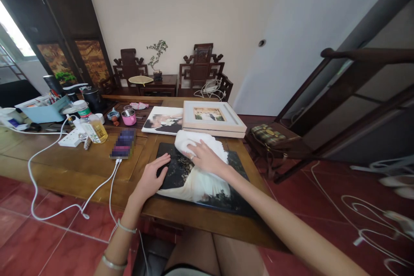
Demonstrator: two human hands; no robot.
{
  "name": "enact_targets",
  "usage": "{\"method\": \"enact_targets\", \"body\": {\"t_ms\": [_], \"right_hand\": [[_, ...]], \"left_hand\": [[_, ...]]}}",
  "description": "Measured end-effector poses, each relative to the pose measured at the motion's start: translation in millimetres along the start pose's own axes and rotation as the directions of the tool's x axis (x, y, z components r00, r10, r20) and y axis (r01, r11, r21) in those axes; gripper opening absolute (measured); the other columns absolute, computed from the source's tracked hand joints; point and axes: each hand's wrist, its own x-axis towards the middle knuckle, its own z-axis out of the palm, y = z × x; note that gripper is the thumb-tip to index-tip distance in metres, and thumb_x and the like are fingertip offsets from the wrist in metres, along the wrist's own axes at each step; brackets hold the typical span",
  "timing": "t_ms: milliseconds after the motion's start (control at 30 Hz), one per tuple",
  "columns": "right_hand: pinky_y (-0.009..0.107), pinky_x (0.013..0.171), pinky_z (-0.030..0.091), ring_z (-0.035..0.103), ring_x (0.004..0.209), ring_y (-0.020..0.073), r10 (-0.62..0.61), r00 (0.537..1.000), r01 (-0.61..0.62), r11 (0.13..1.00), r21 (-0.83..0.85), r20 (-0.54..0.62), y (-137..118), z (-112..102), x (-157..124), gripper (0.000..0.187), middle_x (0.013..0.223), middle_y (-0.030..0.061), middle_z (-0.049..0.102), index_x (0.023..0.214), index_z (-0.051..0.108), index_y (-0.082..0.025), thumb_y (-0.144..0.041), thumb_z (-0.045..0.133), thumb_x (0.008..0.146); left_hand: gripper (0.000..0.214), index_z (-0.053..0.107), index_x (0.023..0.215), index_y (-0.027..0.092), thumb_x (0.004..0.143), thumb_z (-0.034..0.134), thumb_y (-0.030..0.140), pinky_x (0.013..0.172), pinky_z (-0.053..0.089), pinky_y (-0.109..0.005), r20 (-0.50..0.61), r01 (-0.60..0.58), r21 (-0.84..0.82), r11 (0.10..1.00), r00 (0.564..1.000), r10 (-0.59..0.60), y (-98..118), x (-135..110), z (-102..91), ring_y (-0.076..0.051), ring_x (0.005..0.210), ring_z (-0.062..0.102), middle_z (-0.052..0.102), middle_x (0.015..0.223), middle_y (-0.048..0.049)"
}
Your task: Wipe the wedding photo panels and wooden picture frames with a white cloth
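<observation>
A large dark photo print point(181, 172) lies flat on the wooden table point(80, 159) in front of me. My left hand point(151, 179) rests open and flat on the print's left edge. My right hand point(207, 157) presses a white cloth point(189, 140) down on the upper part of the print, fingers bent over the cloth.
A framed picture point(210, 116) on a stack and another print point(163, 120) lie behind. To the left are a phone point(123, 143) on a white cable, a pink cup point(128, 117), a bottle point(92, 125), a power strip point(71, 139). Chairs stand at the wall; a stair rail point(355, 77) is right.
</observation>
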Motion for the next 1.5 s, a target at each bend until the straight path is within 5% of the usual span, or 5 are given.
{"method": "enact_targets", "body": {"t_ms": [367, 800, 967, 1267, 1500], "right_hand": [[0.058, 0.108, 0.008, 0.013, 0.136, 0.027, -0.144, 0.961, 0.099, 0.976, 0.193, 0.235, -109, -24, -117, 0.02, 0.14, 0.0068, 0.04, 0.087, 0.06, -0.02, -0.011, 0.05, 0.072], [0.051, 0.105, 0.021, 0.028, 0.132, 0.0243, -0.001, 1.0, 0.002, 1.0, -0.016, 0.031, -15, -2, -22, 0.024, 0.12, 0.0164, 0.057, 0.102, 0.057, -0.016, -0.021, 0.038, 0.089], [0.058, 0.1, 0.022, 0.028, 0.131, 0.0295, 0.094, 0.995, -0.093, 0.994, -0.052, 0.02, -20, 1, 10, 0.027, 0.118, 0.0174, 0.058, 0.107, 0.056, -0.015, -0.022, 0.036, 0.09], [0.062, 0.105, 0.006, 0.014, 0.136, 0.0301, -0.19, 0.976, 0.178, 0.977, 0.117, 0.104, -100, 8, -56, 0.02, 0.134, 0.01, 0.048, 0.095, 0.06, -0.019, -0.019, 0.051, 0.077], [0.047, 0.112, 0.01, 0.023, 0.134, 0.0192, -0.292, 0.947, 0.259, 0.94, 0.22, 0.133, -85, -17, -101, 0.016, 0.132, 0.0076, 0.051, 0.088, 0.059, -0.02, -0.014, 0.048, 0.078]], "left_hand": [[0.033, 0.06, 0.115, 0.017, 0.085, 0.045, 0.018, 0.105, 0.037, -0.039, 0.001, -0.004, -0.002, 1.0, 1.0, 0.004, -2, -1, 0.4, -0.019, 0.12, 0.049, 0.057, 0.125, -0.0076], [0.032, 0.061, 0.114, 0.016, 0.087, 0.045, 0.022, 0.106, 0.036, -0.039, 0.01, 0.002, 0.006, 1.0, 1.0, -0.002, 1, 0, 1.2, -0.02, 0.12, 0.05, 0.058, 0.124, -0.009], [0.039, 0.048, 0.128, 0.022, 0.091, 0.04, 0.028, 0.111, 0.026, -0.04, -0.048, 0.0, -0.001, 1.0, 0.999, 0.0, 5, -3, 0.0, -0.019, 0.132, 0.034, 0.039, 0.141, -0.0058], [0.049, 0.032, 0.139, 0.018, 0.094, 0.024, 0.037, 0.113, 0.019, -0.037, -0.062, 0.062, -0.087, 0.994, 0.996, -0.068, 0, -7, -1.5, -0.017, 0.135, 0.026, 0.032, 0.146, -0.0057], [0.05, 0.046, 0.13, 0.012, 0.093, 0.025, 0.039, 0.111, 0.026, -0.037, -0.002, 0.105, -0.068, 0.992, 0.994, -0.105, 2, -4, -2.1, -0.018, 0.13, 0.037, 0.044, 0.137, -0.0096]]}}
